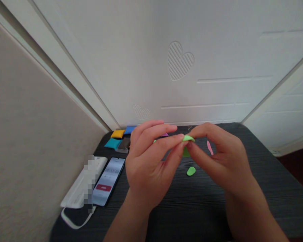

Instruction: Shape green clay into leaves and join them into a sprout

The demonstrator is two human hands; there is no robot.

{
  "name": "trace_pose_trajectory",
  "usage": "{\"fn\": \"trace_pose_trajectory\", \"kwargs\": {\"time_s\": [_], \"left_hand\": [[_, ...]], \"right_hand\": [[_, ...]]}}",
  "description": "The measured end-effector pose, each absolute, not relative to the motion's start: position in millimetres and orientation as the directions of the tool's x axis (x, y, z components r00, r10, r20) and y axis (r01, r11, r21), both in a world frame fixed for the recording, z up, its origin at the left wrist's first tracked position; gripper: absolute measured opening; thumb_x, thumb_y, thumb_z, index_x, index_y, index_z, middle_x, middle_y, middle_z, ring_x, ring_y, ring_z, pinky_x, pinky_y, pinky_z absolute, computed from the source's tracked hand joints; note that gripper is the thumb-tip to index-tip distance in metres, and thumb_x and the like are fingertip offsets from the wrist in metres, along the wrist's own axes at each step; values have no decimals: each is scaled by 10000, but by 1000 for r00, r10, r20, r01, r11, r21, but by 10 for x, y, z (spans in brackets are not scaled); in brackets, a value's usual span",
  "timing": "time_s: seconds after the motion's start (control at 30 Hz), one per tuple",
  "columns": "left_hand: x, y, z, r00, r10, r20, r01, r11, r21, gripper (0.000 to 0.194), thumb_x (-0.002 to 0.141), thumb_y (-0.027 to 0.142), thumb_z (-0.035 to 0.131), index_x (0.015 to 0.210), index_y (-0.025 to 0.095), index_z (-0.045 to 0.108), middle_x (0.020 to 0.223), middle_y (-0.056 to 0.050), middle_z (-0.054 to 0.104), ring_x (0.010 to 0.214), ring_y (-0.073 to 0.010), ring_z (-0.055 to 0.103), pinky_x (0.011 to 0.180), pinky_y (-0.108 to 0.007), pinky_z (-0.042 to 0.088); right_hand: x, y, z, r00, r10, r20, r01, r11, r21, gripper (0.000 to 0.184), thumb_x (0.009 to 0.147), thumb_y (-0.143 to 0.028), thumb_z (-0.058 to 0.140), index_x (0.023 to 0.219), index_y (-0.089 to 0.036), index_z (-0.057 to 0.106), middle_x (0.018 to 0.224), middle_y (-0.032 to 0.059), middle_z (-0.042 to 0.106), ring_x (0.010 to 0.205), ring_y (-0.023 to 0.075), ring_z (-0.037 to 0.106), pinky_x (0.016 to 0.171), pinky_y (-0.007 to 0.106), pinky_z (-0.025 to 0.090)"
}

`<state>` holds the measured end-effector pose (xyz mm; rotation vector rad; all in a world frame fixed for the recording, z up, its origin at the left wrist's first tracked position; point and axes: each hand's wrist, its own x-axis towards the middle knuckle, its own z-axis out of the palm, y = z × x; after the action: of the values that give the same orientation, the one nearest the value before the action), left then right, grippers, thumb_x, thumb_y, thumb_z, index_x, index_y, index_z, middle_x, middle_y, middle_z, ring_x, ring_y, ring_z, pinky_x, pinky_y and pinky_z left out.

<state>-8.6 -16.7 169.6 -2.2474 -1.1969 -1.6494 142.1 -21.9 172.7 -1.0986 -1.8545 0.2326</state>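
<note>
Between the fingertips of both hands is a thin, flattened piece of light green modelling clay [188, 138], held above the dark table. My left hand [151, 161] pinches its left end with thumb and index finger, the other fingers stretched out. The thumb and index finger of my right hand [219, 154] close on its right side. Below them, a small flat oval of green clay [191, 171] lies on the tabletop. More green shows just under the fingertips, mostly hidden. A pink clay tool [210, 148] lies behind my right hand.
Yellow [118, 134], blue [129, 130], teal [113, 144] and dark brown packets [124, 144] sit at the table's back left. A phone [109, 181] showing a timer lies beside a white packet [77, 188] with a strap. A white panel [141, 67] rises behind the table [187, 208].
</note>
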Motion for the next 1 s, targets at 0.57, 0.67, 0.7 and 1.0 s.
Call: {"fn": "trace_pose_trajectory", "kwargs": {"time_s": [0.57,0.67,0.7,1.0], "left_hand": [[-85,-141,1686,117,570,813,623,-680,387,146,728,206,580,870,235,601,959,-7,587,937,-163,539,809,-340,466],[-89,-140,1688,124,538,834,650,-679,342,149,723,195,584,864,236,608,945,-8,596,944,-172,537,825,-348,454],[-91,-145,1691,129,519,845,658,-682,318,148,721,190,587,859,237,611,937,-9,600,947,-178,535,832,-355,448],[-83,-182,1717,138,416,899,675,-703,222,177,715,185,596,880,248,596,934,-15,601,942,-189,528,828,-366,439]], "right_hand": [[1421,-233,1731,-167,762,625,614,577,-539,77,747,-216,534,814,-220,572,768,0,615,733,149,565,647,274,428],[1405,-231,1730,-150,736,660,636,583,-506,100,747,-197,527,830,-223,576,792,6,616,770,162,564,679,293,430],[1398,-231,1730,-146,726,672,640,587,-496,109,748,-188,524,836,-223,578,801,8,616,783,165,564,692,299,430],[1371,-271,1748,-89,634,768,638,629,-445,150,743,-174,532,870,-239,581,820,22,615,831,182,564,719,334,443]]}}
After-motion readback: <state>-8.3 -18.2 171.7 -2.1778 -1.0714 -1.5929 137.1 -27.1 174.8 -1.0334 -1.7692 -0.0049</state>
